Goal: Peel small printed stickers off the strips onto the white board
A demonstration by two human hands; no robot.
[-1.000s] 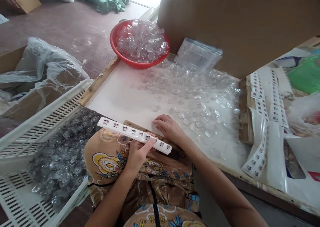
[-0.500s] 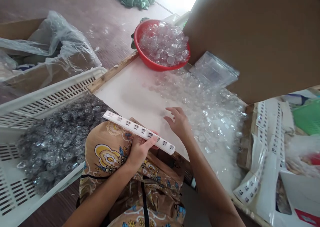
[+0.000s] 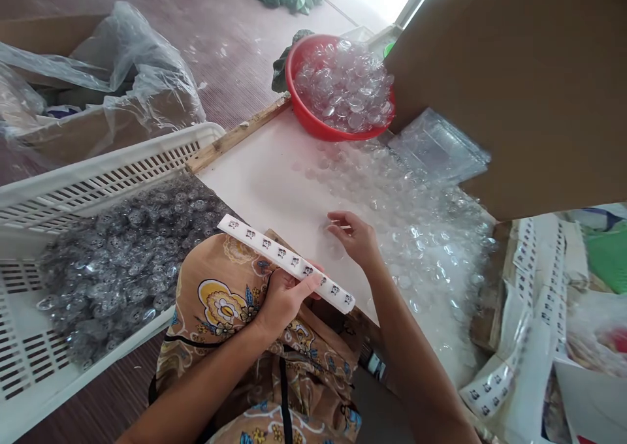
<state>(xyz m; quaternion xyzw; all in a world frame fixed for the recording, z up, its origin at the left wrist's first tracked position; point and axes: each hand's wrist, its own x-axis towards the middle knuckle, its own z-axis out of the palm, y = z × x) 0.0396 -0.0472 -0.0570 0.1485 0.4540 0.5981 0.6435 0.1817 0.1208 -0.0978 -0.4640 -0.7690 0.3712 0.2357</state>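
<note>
My left hand [image 3: 289, 297] is closed around a long white strip of stickers [image 3: 267, 248], its thumb pressed on the printed side. Small dark cartoon figures run along the strip, which slants across my lap. Over the white board [image 3: 245, 170], the fingers and thumb of my right hand [image 3: 355, 236] pinch what looks like a clear plastic disc [image 3: 324, 228], faint against the white. To the right of that hand, many loose clear discs [image 3: 421, 235] cover the board.
A red basin [image 3: 313, 127] heaped with clear discs stands at the board's far end. On the left, a white basket [image 3: 161, 147] holds dark-printed clear pieces [image 3: 127, 268]. Cardboard [image 3: 529, 91] rises at the right, beside more sticker strips [image 3: 526, 300]. A plastic-lined box [image 3: 161, 108] lies beyond the basket.
The view has shifted slightly, so most things appear further right. My right hand's fingers have drawn a little closer together. The left hand keeps its hold on the strip.
</note>
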